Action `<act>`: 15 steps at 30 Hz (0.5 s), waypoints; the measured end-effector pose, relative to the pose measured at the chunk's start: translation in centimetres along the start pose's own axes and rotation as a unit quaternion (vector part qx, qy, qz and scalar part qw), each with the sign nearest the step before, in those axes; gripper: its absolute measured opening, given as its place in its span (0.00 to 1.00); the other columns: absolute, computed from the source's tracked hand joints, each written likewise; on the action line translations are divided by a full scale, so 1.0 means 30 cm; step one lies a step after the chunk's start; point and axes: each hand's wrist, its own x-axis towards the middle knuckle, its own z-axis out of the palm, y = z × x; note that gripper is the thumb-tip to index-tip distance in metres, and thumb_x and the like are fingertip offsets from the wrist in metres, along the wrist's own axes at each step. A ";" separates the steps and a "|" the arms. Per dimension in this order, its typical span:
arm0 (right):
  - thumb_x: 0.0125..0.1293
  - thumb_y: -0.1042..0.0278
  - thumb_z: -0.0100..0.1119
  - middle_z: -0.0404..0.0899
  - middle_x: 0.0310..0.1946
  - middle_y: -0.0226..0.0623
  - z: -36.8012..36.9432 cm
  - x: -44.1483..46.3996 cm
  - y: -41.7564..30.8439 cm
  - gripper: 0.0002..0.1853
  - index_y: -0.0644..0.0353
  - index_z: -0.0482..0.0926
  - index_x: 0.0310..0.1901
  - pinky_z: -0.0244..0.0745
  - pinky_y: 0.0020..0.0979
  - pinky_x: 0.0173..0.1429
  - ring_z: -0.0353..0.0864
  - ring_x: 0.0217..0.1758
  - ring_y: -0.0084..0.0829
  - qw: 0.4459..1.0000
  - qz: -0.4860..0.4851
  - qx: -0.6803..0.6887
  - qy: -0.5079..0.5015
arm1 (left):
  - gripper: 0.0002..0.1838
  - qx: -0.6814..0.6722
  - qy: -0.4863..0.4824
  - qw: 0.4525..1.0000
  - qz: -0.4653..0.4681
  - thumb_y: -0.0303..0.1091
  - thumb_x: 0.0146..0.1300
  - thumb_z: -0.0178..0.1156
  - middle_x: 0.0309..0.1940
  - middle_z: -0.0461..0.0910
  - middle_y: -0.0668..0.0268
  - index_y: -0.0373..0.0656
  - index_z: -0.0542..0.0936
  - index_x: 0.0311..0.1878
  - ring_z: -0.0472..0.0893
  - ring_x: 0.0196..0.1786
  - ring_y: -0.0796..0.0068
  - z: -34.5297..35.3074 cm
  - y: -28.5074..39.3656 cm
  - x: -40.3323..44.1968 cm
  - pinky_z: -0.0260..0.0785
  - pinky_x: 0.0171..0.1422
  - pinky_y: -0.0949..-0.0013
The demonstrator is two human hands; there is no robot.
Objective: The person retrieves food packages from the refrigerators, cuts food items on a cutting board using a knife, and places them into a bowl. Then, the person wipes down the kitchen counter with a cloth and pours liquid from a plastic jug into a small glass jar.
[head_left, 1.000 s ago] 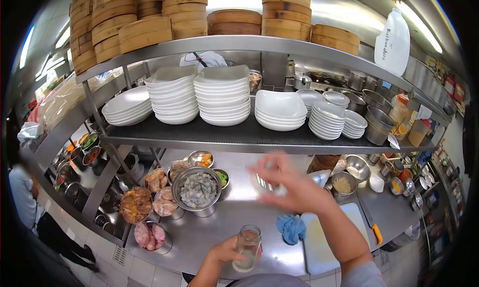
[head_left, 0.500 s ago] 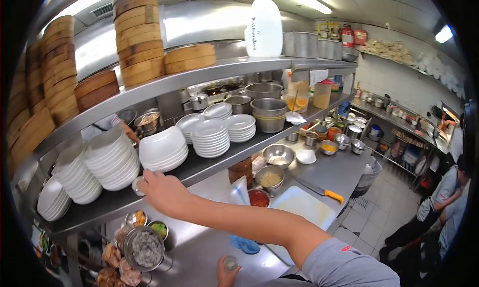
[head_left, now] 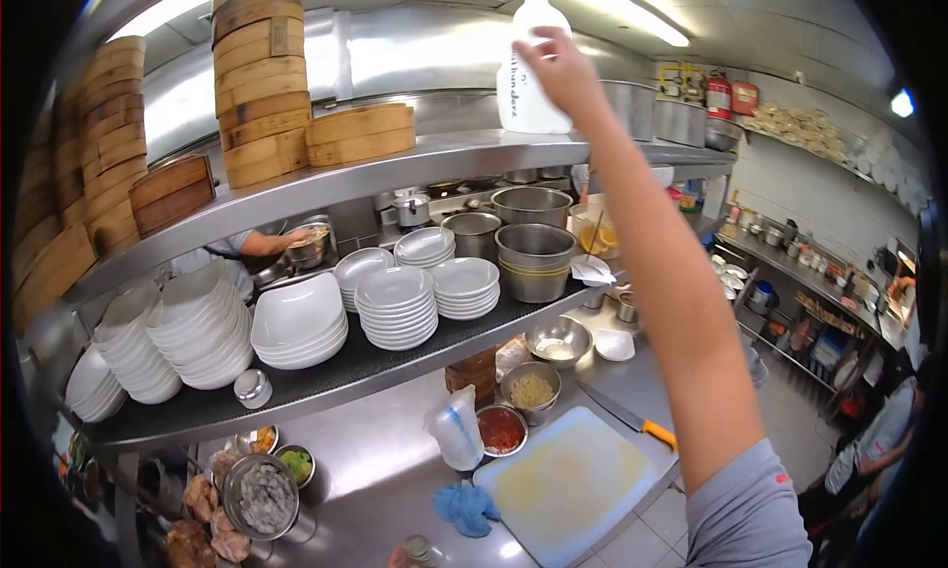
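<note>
The grip of the right hand point(head_left: 563, 69) curled before the white jug point(head_left: 531, 106), whether closed I could not tell; the head view showed the jug unlifted on the upper shelf point(head_left: 444, 153), the cut-off left hand point(head_left: 398, 556) near a glass jar point(head_left: 421, 549), its hold unclear.

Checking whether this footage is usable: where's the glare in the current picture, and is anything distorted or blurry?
Head view: glare washes out patches of the steel tabletop, and a ceiling light burns white; head view: the upper shelf bows, with black corners, fisheye-style; head view: the glass jar at the bottom edge looks soft and cut off.
</note>
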 end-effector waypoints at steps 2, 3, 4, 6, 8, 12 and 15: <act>0.60 0.40 0.65 0.80 0.48 0.44 -0.038 0.064 0.110 0.38 0.63 0.71 0.61 0.74 0.36 0.56 0.80 0.52 0.36 0.991 0.094 0.094 0.007 | 0.24 0.217 0.041 0.970 0.097 0.34 0.68 0.56 0.57 0.76 0.56 0.38 0.70 0.66 0.77 0.56 0.61 -0.051 -0.055 -0.047 0.68 0.65 0.62; 0.59 0.40 0.67 0.78 0.53 0.48 -0.046 0.106 0.176 0.40 0.65 0.69 0.63 0.74 0.36 0.58 0.78 0.55 0.38 0.989 0.113 0.095 0.010 | 0.23 0.393 0.048 0.903 0.166 0.34 0.69 0.55 0.55 0.77 0.56 0.39 0.71 0.66 0.77 0.55 0.61 -0.064 -0.037 -0.093 0.68 0.63 0.62; 0.62 0.39 0.61 0.76 0.57 0.51 -0.033 0.148 0.252 0.40 0.68 0.69 0.63 0.74 0.41 0.61 0.77 0.60 0.42 0.989 0.117 0.092 0.013 | 0.23 0.398 0.059 0.902 0.158 0.34 0.69 0.55 0.55 0.77 0.56 0.39 0.71 0.66 0.77 0.55 0.61 -0.066 -0.031 -0.124 0.68 0.63 0.62; 0.58 0.32 0.63 0.73 0.62 0.50 -0.006 0.232 0.395 0.50 0.65 0.62 0.70 0.69 0.36 0.65 0.73 0.64 0.40 0.987 0.130 0.092 -0.018 | 0.22 0.244 0.204 0.946 -0.064 0.36 0.71 0.53 0.51 0.79 0.57 0.38 0.71 0.65 0.79 0.49 0.63 -0.056 -0.027 -0.209 0.71 0.58 0.64; 0.55 0.24 0.58 0.67 0.67 0.50 0.065 0.325 0.536 0.54 0.62 0.61 0.71 0.61 0.44 0.71 0.65 0.70 0.43 0.995 0.099 -0.029 -0.013 | 0.22 0.190 0.252 0.945 -0.089 0.38 0.72 0.53 0.51 0.80 0.57 0.38 0.71 0.64 0.80 0.47 0.65 -0.010 0.028 -0.295 0.73 0.55 0.65; 0.64 0.45 0.62 0.78 0.57 0.47 0.190 0.415 0.611 0.30 0.56 0.75 0.62 0.70 0.38 0.64 0.76 0.60 0.33 0.956 0.037 0.268 -0.110 | 0.22 0.037 0.381 0.921 -0.072 0.41 0.73 0.52 0.49 0.80 0.57 0.36 0.72 0.62 0.81 0.42 0.69 0.188 0.203 -0.454 0.75 0.47 0.67; 0.65 0.46 0.60 0.80 0.54 0.42 0.168 0.326 0.577 0.30 0.60 0.76 0.60 0.71 0.38 0.61 0.78 0.57 0.36 0.953 0.055 0.289 -0.073 | 0.21 0.058 0.437 0.896 -0.056 0.41 0.74 0.51 0.48 0.80 0.56 0.35 0.72 0.61 0.81 0.43 0.69 0.253 0.174 -0.580 0.76 0.44 0.67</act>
